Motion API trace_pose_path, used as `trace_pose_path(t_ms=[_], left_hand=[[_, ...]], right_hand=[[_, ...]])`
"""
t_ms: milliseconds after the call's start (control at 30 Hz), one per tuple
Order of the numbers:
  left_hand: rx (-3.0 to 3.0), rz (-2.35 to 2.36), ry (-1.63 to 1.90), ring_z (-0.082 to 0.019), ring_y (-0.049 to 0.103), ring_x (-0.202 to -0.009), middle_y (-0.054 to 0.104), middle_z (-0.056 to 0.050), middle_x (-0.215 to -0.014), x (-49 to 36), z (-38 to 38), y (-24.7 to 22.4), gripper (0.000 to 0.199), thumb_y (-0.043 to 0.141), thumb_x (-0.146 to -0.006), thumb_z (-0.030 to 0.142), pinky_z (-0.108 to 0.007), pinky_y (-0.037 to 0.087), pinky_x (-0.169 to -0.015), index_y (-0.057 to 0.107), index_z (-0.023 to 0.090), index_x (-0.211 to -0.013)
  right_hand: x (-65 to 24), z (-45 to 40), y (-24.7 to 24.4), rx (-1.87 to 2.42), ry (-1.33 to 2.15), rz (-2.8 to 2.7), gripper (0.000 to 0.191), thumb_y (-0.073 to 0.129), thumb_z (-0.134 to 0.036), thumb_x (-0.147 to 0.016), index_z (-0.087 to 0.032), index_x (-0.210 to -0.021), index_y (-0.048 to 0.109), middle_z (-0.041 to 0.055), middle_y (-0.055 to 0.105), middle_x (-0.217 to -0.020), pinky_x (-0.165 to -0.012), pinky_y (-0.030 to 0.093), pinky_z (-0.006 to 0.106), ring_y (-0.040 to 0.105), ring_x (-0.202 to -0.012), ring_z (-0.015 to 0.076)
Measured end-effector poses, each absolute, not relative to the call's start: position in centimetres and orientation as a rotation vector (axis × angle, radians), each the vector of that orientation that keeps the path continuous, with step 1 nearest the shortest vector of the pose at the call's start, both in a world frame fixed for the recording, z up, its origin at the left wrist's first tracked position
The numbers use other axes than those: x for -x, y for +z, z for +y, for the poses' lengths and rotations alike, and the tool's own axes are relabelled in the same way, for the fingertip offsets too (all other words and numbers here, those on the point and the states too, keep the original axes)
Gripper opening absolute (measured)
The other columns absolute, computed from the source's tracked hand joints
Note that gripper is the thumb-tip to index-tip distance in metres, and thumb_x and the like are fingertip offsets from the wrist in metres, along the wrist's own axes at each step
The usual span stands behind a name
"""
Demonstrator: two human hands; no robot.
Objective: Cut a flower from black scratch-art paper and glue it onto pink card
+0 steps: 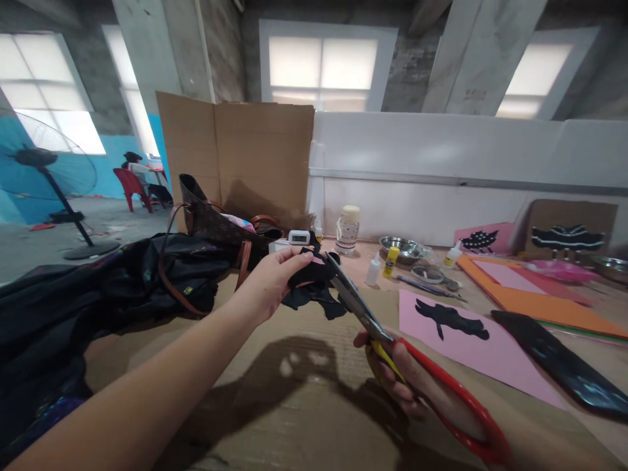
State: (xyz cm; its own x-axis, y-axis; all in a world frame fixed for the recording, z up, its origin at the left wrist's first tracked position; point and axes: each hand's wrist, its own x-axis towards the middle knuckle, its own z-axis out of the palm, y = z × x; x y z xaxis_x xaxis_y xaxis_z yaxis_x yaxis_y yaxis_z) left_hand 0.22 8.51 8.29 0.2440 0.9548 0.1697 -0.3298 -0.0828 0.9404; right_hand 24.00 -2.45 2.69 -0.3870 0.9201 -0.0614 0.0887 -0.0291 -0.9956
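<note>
Pinching ragged black material [314, 275], left hand [267, 278] faces right hand [409, 366] gripping long metal-bladed scissors [362, 310].

A standing fan [36, 157] and red chair [126, 184] at left, a brown handbag [209, 219] near a white digital timer [299, 237].

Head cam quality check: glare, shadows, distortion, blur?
Head view, lighting: middle window washed out, soft glare on white panel; head view, shadows: dark patches across cardboard sheet; head view, lens: left forearm looks stretched; head view, sharpness: white timer's digits unreadable.
</note>
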Motion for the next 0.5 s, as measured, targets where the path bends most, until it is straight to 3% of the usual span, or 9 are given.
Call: trace_pose_path(t_ms=[200, 500], left_hand=[[-1.248, 0.692, 1.229, -0.018, 0.071, -0.081, 0.079, -0.006, -0.093, -0.46, 8.2, 7.97, 0.031, 0.091, -0.066, 0.04, -0.025, 0.055, -0.072, 0.077, 0.017, -0.082], [-1.284, 0.724, 1.212, -0.014, 0.067, -0.073, 0.077, -0.005, -0.086, -0.65, 8.15, 7.4, 0.032, 0.089, -0.069, 0.042, -0.022, 0.05, -0.067, 0.076, 0.016, -0.081]], right_hand=[[-23.75, -3.11, 3.32, 1.192, 1.515, -1.509, 0.076, 0.054, -0.09, -0.081, -0.023, -0.116, 0.053, -0.0063, 0.035, -0.074, -0.046, 0.023, 0.017, 0.027, -0.056, 0.0066], [-23.94, -2.63, 2.8, 1.167, 1.571, -1.477, 0.079, 0.059, -0.091, -0.077, -0.023, -0.118, 0.053, -0.0077, 0.034, -0.068, -0.046, 0.022, 0.019, 0.026, -0.053, 0.0065]])
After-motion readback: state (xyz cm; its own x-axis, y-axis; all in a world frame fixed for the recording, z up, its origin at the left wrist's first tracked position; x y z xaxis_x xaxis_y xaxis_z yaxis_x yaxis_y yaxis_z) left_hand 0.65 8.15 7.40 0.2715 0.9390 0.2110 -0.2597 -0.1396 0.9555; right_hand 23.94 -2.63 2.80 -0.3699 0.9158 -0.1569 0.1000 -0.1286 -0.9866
